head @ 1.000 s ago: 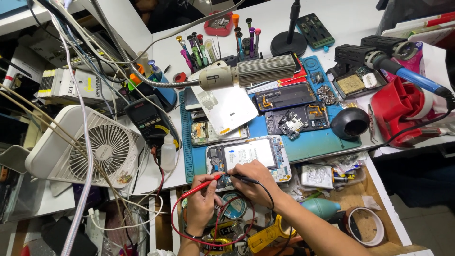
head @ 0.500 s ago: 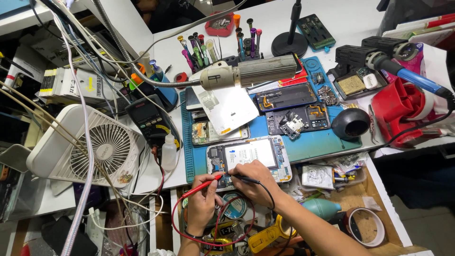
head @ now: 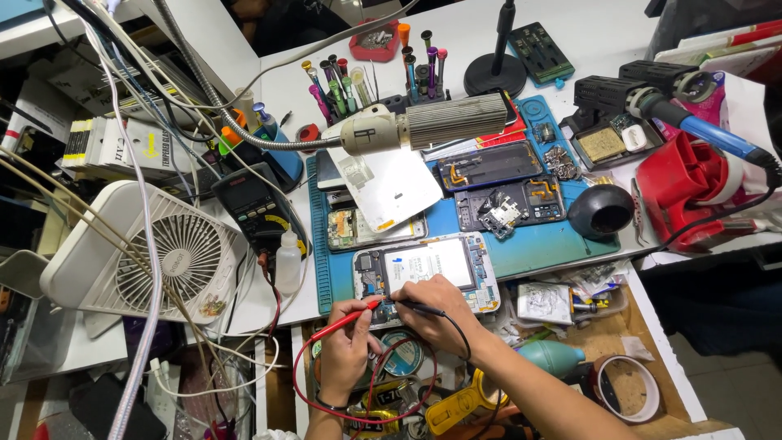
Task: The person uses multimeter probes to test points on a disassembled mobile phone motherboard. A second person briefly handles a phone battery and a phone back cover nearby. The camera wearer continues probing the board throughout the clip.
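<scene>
An opened phone (head: 430, 269) with a white battery lies face down on the blue work mat (head: 521, 253). My left hand (head: 346, 350) holds a red test probe (head: 346, 319), its tip at the phone's lower left corner. A black test probe (head: 417, 307) is gripped in my right hand (head: 436, 314), touching the phone's lower edge beside the red tip. Red and black leads loop down from both probes toward me.
A multimeter (head: 259, 210) and a small white bottle (head: 287, 262) sit left of the mat. A white desk fan (head: 155, 253) stands further left. Other opened phones (head: 509, 202), a gooseneck lamp (head: 423, 126), screwdrivers (head: 366, 77), a red tool holder (head: 692, 191) and a tape roll (head: 623, 387) surround the mat.
</scene>
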